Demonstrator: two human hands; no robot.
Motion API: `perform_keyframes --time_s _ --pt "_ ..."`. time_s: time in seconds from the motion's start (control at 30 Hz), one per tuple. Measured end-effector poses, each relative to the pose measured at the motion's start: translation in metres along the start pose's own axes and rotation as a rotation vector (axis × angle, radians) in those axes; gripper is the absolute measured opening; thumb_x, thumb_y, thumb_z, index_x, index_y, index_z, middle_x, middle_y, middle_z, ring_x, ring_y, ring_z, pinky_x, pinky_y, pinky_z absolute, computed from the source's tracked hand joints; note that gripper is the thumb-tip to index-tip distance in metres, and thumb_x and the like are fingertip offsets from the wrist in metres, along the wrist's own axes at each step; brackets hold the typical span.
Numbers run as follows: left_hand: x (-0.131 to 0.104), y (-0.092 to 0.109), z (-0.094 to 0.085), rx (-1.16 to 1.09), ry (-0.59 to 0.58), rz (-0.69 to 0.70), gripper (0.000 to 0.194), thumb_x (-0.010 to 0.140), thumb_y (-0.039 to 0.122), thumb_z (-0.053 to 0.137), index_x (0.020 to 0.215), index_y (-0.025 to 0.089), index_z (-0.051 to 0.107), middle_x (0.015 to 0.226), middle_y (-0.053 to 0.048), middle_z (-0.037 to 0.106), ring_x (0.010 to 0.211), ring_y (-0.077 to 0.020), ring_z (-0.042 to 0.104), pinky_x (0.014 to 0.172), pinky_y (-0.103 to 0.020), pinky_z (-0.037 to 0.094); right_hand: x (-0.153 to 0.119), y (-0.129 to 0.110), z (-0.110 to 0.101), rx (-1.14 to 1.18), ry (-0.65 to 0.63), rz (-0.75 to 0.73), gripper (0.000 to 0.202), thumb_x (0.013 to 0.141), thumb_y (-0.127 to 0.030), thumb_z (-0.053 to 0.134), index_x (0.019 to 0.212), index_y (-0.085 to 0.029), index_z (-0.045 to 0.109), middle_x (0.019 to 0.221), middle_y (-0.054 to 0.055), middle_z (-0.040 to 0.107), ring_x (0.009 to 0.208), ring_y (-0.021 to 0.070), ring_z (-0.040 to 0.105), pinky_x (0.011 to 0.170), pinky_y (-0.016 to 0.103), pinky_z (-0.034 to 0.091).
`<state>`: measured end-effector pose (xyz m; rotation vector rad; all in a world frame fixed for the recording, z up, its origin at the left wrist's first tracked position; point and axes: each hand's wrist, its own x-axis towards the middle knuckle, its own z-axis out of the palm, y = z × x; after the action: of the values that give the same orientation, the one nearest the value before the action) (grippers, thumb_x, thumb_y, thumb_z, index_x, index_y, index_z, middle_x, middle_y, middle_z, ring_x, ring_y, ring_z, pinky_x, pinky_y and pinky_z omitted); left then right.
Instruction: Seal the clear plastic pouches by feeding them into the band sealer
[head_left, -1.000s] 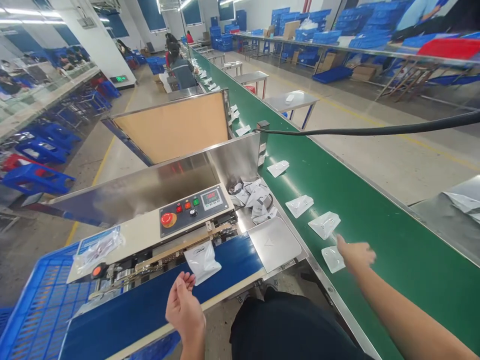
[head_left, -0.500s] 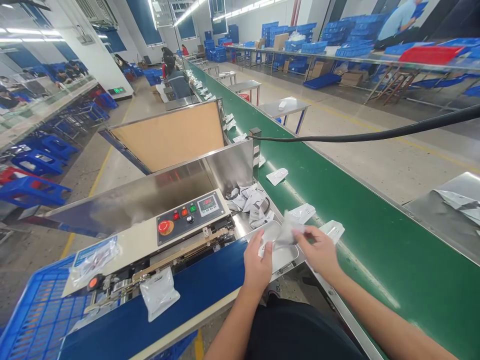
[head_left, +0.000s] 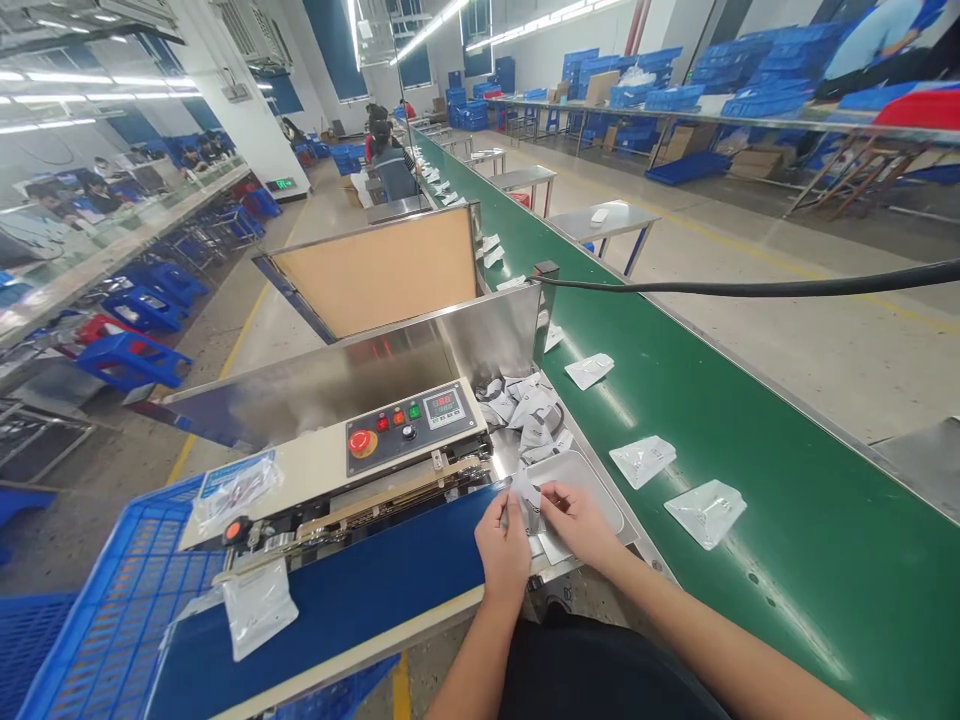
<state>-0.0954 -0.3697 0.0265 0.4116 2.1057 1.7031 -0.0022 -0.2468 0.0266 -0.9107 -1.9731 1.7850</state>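
Observation:
Between my fingertips is a small white-and-grey plastic pouch [head_left: 529, 502]. My left hand [head_left: 502, 550] pinches its left side, and my right hand [head_left: 579, 522] grips the right side. Below them lies a pale shallow tray [head_left: 592, 478] beside the sealing machine. Just beyond my hands is a heap of similar printed pouches [head_left: 532, 408] on a metal surface. To the left runs the blue belt [head_left: 375, 590] of the band sealer [head_left: 307, 480], with a white pouch [head_left: 259, 608] at its far left end, its top edge at the sealing rail.
A green conveyor [head_left: 720, 420] passes on my right, carrying spaced-out pouches [head_left: 706, 512]. A blue basket [head_left: 112, 590] stands at the sealer's left end. A metal guard [head_left: 360, 370] rises behind the sealer. A black cable [head_left: 735, 288] crosses above the conveyor. Several people sit farther along.
My view has turned left. The hands have drawn together around the pouch, my right hand moving inward. The pouch on the blue belt has travelled left, and the conveyor pouches have come nearer.

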Motion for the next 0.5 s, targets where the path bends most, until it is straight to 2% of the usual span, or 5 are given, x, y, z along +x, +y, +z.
perform_keyframes --time_s 0.07,0.13,0.2,0.33,0.5 --pt "0.010 -0.005 0.000 -0.059 0.037 -0.075 0.042 0.088 0.056 0.076 0.099 0.017 0.087 0.100 -0.013 0.084 0.093 -0.0305 0.075 0.081 -0.035 0.057 0.008 0.004 0.001 -0.032 0.095 0.015 0.041 0.090 -0.058 0.065 0.087 -0.019 0.074 0.079 0.006 0.076 0.071 0.0210 0.067 0.067 0.031 0.052" --pt "0.021 -0.012 0.004 -0.198 0.120 -0.245 0.038 0.080 0.051 0.084 0.091 0.015 0.086 0.091 -0.012 0.083 0.086 -0.0287 0.074 0.075 -0.034 0.056 0.019 0.008 0.001 -0.049 0.207 0.093 0.037 0.087 -0.056 0.064 0.080 -0.020 0.070 0.068 0.005 0.072 0.062 0.0200 0.064 0.060 0.029 0.049" --pt "0.031 -0.020 0.010 -0.335 0.204 -0.393 0.036 0.073 0.046 0.088 0.086 0.013 0.085 0.085 -0.011 0.081 0.080 -0.0268 0.074 0.072 -0.034 0.057 0.031 0.012 0.001 -0.060 0.255 0.189 0.032 0.084 -0.051 0.063 0.074 -0.021 0.066 0.059 0.003 0.067 0.054 0.0188 0.061 0.054 0.028 0.045" --pt "0.045 -0.031 0.012 -0.447 0.272 -0.465 0.038 0.066 0.043 0.090 0.085 0.011 0.082 0.079 -0.011 0.079 0.069 -0.0255 0.074 0.067 -0.038 0.060 0.053 0.012 0.008 -0.101 0.230 0.264 0.023 0.078 -0.040 0.063 0.065 -0.021 0.064 0.053 0.001 0.065 0.052 0.0171 0.061 0.053 0.025 0.044" --pt "0.046 -0.035 -0.014 -0.519 0.342 -0.477 0.039 0.064 0.043 0.093 0.083 0.012 0.078 0.075 -0.010 0.078 0.064 -0.0259 0.075 0.063 -0.039 0.062 0.068 0.006 0.041 -0.032 0.137 0.298 0.017 0.076 -0.033 0.069 0.064 -0.022 0.064 0.049 -0.002 0.061 0.048 0.0148 0.060 0.051 0.023 0.045"
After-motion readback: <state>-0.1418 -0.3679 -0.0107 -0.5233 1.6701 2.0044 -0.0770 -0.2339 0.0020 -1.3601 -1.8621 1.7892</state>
